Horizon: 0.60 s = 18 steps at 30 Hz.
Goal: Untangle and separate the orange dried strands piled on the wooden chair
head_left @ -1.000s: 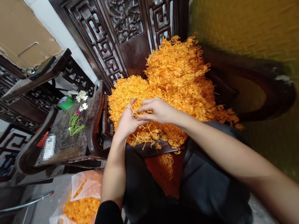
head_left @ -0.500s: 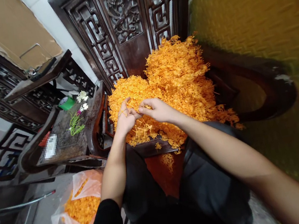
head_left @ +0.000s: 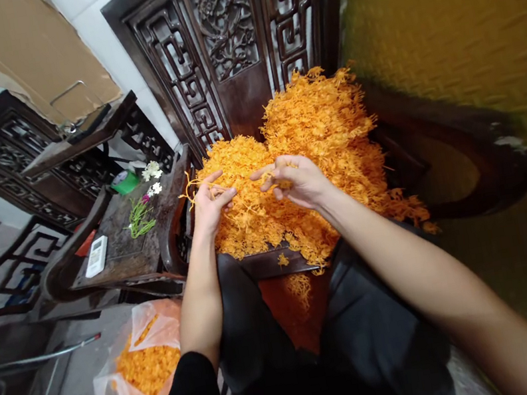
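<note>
Hands have split apart since before, left hand (head_left: 207, 201) pinching a sprig (head_left: 190, 188), right hand (head_left: 297, 182) half-open over the pile (head_left: 316, 148), so loose bits could slide off the seat's front edge (head_left: 275, 264).

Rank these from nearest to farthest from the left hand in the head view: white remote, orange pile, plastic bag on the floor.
1. Orange pile: right under the left hand, touching it.
2. White remote: on the dark side table, out to the left.
3. Plastic bag: on the floor, lower left, farthest.

Orange heap (head_left: 316, 148) fills the seat — carved screen (head_left: 226, 35) blocks behind.
</note>
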### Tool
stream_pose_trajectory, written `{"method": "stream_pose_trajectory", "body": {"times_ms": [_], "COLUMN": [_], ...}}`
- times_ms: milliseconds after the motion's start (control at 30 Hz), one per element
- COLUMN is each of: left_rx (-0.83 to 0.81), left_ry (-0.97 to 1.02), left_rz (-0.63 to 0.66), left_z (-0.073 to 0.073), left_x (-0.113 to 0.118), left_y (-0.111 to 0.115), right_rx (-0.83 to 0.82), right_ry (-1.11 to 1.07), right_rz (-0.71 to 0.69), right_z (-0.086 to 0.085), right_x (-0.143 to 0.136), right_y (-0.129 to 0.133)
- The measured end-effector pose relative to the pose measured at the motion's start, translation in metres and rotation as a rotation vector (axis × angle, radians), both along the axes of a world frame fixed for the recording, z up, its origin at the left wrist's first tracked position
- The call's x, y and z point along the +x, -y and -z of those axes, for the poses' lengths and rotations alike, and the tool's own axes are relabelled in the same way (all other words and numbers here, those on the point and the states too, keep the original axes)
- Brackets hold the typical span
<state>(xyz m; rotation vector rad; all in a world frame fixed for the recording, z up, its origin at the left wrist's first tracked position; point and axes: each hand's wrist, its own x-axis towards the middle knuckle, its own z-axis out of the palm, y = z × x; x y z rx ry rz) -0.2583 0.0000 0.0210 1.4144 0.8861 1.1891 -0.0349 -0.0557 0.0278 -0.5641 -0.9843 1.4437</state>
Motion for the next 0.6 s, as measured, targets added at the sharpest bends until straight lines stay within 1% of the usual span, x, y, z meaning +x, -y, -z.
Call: {"method": "stream_pose_trajectory", "body": {"times_ms": [100,200,300,400,467,533,600], "left_rx": [-0.038,-0.038,-0.035,-0.033,-0.030,-0.019,-0.015], "left_ry": [0.042,0.064,0.058,0.011,-0.031,-0.092,-0.137], "left_rz": [0.082,0.120,0.141,0.166,0.180,0.191,0.186], "left_z": [0.000,0.001,0.001,0.000,-0.001,-0.001,-0.003], "left_x": [0.001,0.000,0.000,0.002,0.006,0.011,0.015], "left_y": [-0.001,-0.001,0.002,0.007,0.010,0.014,0.017], "right_rx": [-0.040,-0.104,-0.141,-0.108,-0.070,-0.001,0.089], "right_ry": [-0.042,-0.004,0.145,0.360,0.491,0.626,0.766], "right_rz": [0.067,0.065,0.029,-0.025,-0.023,0.066,0.227], "right_z": [0.003,0.003,0.007,0.013,0.017,0.020,0.023], "right_x": [0.004,0.002,-0.002,-0.007,-0.013,-0.020,-0.026], "right_y": [-0.004,-0.004,-0.005,-0.005,-0.004,-0.004,-0.007]}}
